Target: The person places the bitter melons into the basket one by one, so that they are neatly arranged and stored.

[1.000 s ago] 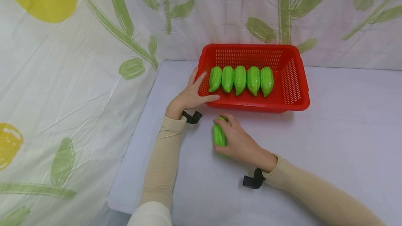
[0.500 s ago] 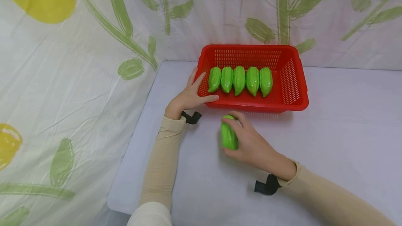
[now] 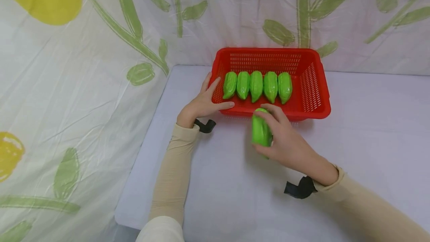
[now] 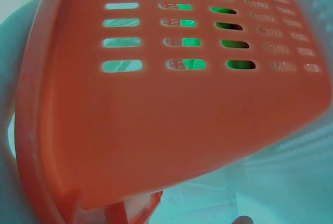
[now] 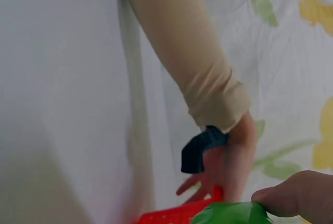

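Observation:
My right hand point(image 3: 285, 137) holds a glossy green star fruit point(image 3: 260, 128), fingers at its far end and thumb at the near end. This ridged fruit is just in front of the red plastic basket point(image 3: 315, 113), apparently above the table. In the right wrist view, the thumb point(image 5: 299, 195) touches the green fruit point(image 5: 231, 213). My left hand point(image 3: 199, 104) rests on the basket's left front corner with straight, spread fingers. Inside the basket, several similar green fruits point(image 3: 256, 87) lie side by side in one row. The left wrist view shows the slotted basket wall point(image 4: 156, 120) close up.
A white-covered table point(image 3: 215, 197) bears the basket near its back edge. Behind it and to the left hangs a pale curtain point(image 3: 84, 104) printed with yellow flowers and green leaves. The basket has bare floor right of the row.
My right hand has carried the green star fruit rightward and toward the basket's front rim. The left hand and the row of fruits in the basket have stayed put.

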Motion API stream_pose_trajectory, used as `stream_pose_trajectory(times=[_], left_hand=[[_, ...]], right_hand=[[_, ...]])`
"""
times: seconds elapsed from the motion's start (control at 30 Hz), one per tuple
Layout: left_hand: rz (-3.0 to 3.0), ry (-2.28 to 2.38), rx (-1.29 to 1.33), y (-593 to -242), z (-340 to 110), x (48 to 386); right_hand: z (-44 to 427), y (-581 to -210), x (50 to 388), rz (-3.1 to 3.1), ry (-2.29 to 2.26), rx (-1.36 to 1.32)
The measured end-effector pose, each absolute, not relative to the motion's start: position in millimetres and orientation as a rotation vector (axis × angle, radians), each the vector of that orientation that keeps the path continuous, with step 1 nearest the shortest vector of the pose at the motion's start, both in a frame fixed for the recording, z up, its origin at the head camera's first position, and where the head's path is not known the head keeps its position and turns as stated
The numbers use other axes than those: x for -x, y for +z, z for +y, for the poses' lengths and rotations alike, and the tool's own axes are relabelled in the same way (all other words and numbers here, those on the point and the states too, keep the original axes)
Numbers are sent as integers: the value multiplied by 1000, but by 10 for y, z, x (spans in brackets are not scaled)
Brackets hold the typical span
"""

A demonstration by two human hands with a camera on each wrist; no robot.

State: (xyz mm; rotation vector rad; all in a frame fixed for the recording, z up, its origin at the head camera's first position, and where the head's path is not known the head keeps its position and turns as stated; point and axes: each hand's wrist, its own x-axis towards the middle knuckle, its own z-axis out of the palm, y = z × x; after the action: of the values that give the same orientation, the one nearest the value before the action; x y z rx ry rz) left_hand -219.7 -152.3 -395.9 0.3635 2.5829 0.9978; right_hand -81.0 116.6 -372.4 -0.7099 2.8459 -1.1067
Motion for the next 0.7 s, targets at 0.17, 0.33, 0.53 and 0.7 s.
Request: stream_pose_trajectory(times=[0.17,0.33,0.53,0.7], left_hand=[[2570,999,-358,-3935,-1523,2191],[2572,986,-347,-3923,-1525,2187],[2577,984,-352,-3925,-1515,2187],[2580,980,-355,-3935,-1515,2190]], right_hand=[[1328,-3635,950,2931,-1101,719],[1478,-3519,1080,2962,-1073,647],[1651,-3416,1271,2954,-1020,563],[1784,-3370,1475,2975,-967,531]])
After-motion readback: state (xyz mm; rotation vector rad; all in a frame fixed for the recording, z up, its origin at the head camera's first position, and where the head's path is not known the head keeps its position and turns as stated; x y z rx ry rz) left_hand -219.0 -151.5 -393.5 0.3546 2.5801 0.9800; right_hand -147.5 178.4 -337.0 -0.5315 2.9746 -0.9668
